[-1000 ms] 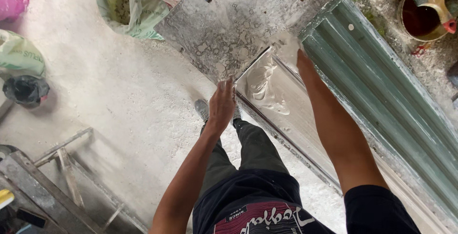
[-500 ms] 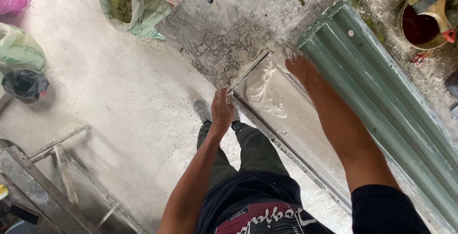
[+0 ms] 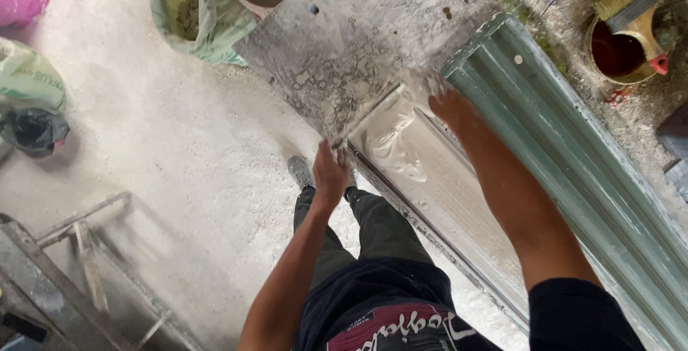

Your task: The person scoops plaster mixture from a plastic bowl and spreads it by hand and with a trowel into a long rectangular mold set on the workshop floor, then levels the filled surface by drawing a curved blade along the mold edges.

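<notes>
The left hand (image 3: 331,172) is seen closed around the near end of a thin metal strip (image 3: 369,116), gripped at the edge of the long white mould (image 3: 437,186) on the worktop (image 3: 337,43). The right hand (image 3: 450,104) is pressed down at the strip's far end, its fingers blurred, so spread or closed cannot be told. Wet white plaster (image 3: 398,143) is pooled between the two hands, and a green ribbed moulding (image 3: 573,157) is laid just beyond the right hand.

A plaster-casting workshop: a white dust-caked concrete floor (image 3: 143,179), open green sacks of powder (image 3: 208,14), a long ribbed green cornice mould (image 3: 573,165) and a paint-stained tin holding a brush (image 3: 631,43) beyond the right hand (image 3: 451,107).
</notes>
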